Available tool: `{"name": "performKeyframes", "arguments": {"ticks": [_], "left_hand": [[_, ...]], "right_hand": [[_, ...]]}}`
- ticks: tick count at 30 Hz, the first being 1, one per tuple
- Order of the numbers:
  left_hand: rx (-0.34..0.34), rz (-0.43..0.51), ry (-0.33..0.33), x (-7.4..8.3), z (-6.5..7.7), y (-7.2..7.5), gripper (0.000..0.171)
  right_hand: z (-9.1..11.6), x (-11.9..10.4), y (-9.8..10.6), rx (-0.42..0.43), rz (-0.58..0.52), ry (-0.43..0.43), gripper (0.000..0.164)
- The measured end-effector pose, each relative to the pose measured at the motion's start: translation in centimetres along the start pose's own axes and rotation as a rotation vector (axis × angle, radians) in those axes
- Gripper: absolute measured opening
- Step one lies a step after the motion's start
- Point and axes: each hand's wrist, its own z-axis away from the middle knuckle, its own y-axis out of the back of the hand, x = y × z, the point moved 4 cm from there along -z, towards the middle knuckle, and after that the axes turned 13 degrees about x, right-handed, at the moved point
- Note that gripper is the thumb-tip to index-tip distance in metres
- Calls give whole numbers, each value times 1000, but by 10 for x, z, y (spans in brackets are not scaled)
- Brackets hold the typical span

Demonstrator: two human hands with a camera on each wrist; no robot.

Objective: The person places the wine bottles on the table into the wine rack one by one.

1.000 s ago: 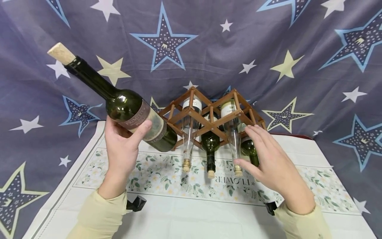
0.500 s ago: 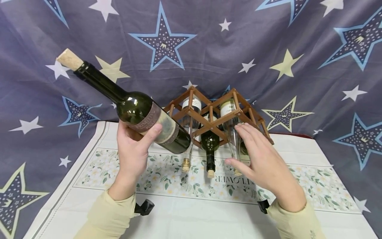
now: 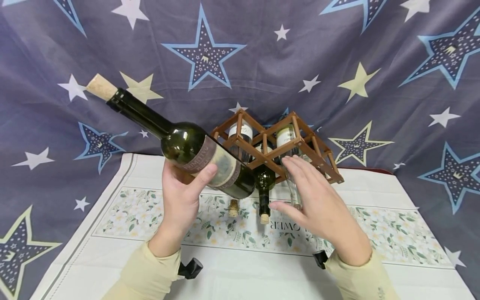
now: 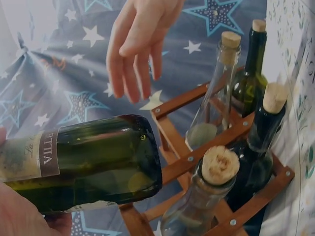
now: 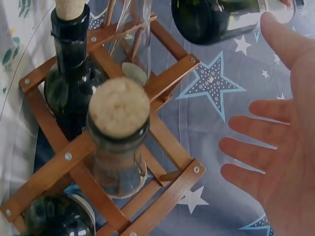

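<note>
My left hand (image 3: 181, 202) grips a dark green wine bottle (image 3: 187, 143) around its body, thumb over the printed label. A pale cork (image 3: 101, 86) plugs its neck, which points up and left; the base overlaps the wooden wine rack (image 3: 321, 161) in the head view. My right hand (image 3: 318, 204) hovers in front of the rack's right part with fingers extended, holding nothing. Clear corked bottles (image 4: 214, 108) and green ones (image 3: 264, 179) lie in the rack, necks toward me. The right hand partly hides a clear bottle; the held bottle covers another.
A white tablecloth with a flower-print band (image 3: 131, 212) lies under the rack. Close behind hangs a grey-blue cloth (image 3: 262, 75) with stars. A black block-like piece (image 3: 191, 268) shows at the left wrist, and a similar black piece (image 3: 320, 259) at the right.
The left hand has carried the bottle right and slightly down, its base now over the rack's left part. The right hand has shifted left across the rack front.
</note>
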Motion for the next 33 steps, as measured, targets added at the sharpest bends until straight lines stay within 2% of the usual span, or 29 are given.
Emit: {"name": "performKeyframes", "arguments": {"ticks": [14, 24, 33], "left_hand": [[-77, 54, 1, -5, 18, -16, 65], [-106, 64, 16, -13, 30, -22, 67], [-128, 66, 57, -21, 38, -26, 66]], "right_hand": [[-6, -17, -11, 5, -68, 21, 95], [-8, -24, -14, 33, -98, 59, 95], [-5, -21, -18, -12, -86, 17, 96]]}}
